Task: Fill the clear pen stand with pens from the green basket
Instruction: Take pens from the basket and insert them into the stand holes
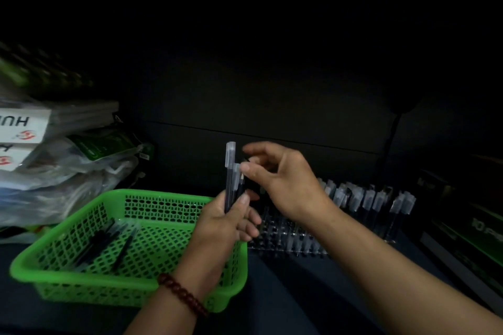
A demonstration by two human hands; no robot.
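Pens (230,179): light, stiff, slick barrels, we judge; best pinched mid-barrel. Few lie loose in green basket (166,193). Left hand (228,223) grips several upright over its right rim; right hand (280,182) pinches one near the cap. Beyond, clear pen stand (288,239), partly filled.

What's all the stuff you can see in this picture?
Green plastic lattice basket: one, green, lower left.
Loose dark pens: several, dark, lying in the basket.
Clear pen stand: one, see-through, right of the basket.
Clear-capped standing pens: a row, dark, in the stand.
Plastic-wrapped packets and white boxes: a pile, far left.
Dark box with green stripe: one, far right.
Dark red bead bracelet: one, left wrist.
Left hand: grips a handful of upright pens, dark, above the basket.
Right hand: pinches one of those pens' tops.
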